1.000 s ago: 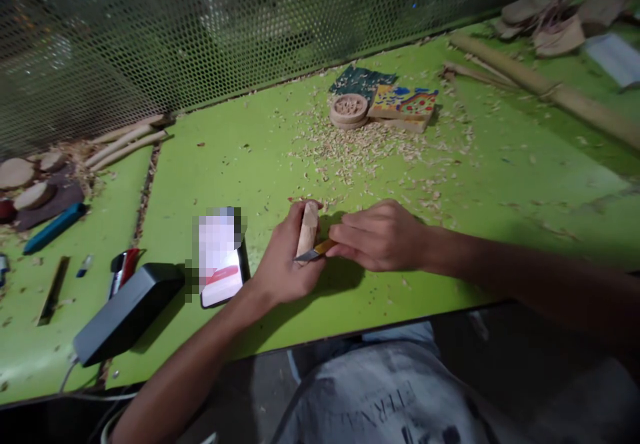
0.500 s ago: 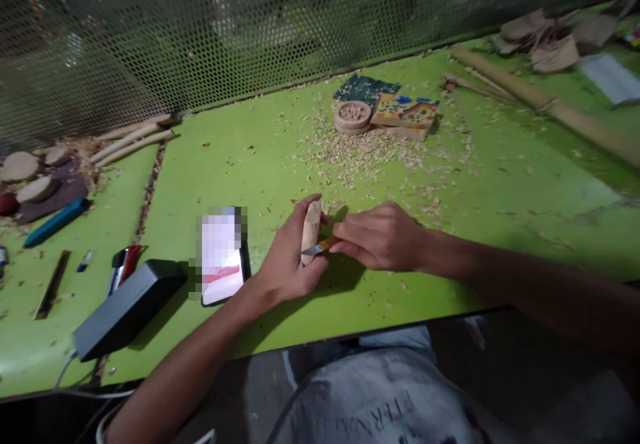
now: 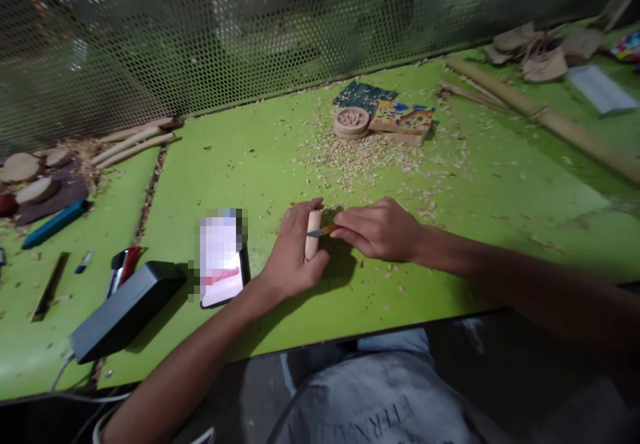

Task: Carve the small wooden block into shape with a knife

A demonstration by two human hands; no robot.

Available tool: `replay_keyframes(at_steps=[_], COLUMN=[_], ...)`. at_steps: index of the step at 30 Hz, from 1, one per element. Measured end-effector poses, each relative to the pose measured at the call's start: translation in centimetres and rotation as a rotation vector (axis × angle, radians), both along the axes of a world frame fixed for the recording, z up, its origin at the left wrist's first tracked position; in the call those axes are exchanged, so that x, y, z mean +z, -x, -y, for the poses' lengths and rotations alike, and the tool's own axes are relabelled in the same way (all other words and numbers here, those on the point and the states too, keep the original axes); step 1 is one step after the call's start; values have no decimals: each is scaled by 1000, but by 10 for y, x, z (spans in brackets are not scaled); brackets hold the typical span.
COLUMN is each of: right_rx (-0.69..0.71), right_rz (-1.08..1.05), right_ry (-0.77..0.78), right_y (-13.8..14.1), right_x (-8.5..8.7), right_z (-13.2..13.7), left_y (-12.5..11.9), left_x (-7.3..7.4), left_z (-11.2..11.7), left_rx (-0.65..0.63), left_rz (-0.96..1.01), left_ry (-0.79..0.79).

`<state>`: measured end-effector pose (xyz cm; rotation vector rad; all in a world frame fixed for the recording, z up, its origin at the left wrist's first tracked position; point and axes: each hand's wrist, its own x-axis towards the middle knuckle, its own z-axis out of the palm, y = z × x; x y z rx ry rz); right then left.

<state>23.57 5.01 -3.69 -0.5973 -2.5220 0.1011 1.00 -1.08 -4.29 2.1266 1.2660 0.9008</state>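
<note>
Pale rounded wooden piece (image 3: 313, 249): over the bright green desk (image 3: 225, 171), toward its near edge; my left hand (image 3: 293, 247) clamps it, presumably to steady it.
Yellow-handled metal-bladed knife (image 3: 329, 229): pinched in my right hand (image 3: 377, 229), likely for control, blade across the wood.
Hidden from me: the wood's underside, most of the handle; whether the blade bites, I can't tell.

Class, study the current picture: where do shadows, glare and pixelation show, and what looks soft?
Head view: shadows fall on the green table beside the right hand and the black box; pale glare at the table's lower left; coarse pixelation over part of the phone; soft, dim detail beyond the mesh panel.
</note>
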Motion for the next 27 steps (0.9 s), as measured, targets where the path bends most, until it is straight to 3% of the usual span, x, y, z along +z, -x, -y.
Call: replay_keyframes(at_steps=[9, 18, 23, 27], right_rx=[39, 39, 59, 31], right_rz=[3, 62, 75, 82], right_ry=[80, 254, 290, 360], right_y=[-3, -5, -9, -12], right_x=[-2, 8, 9, 8], right_z=[-3, -4, -2, -5], left_y=[-2, -8, -8, -8], left_x=[11, 12, 15, 11], left_z=[3, 7, 11, 9], left_rx=[-5, 53, -8, -32], left_rz=[-32, 17, 7, -103], left_ry=[37, 110, 147, 84])
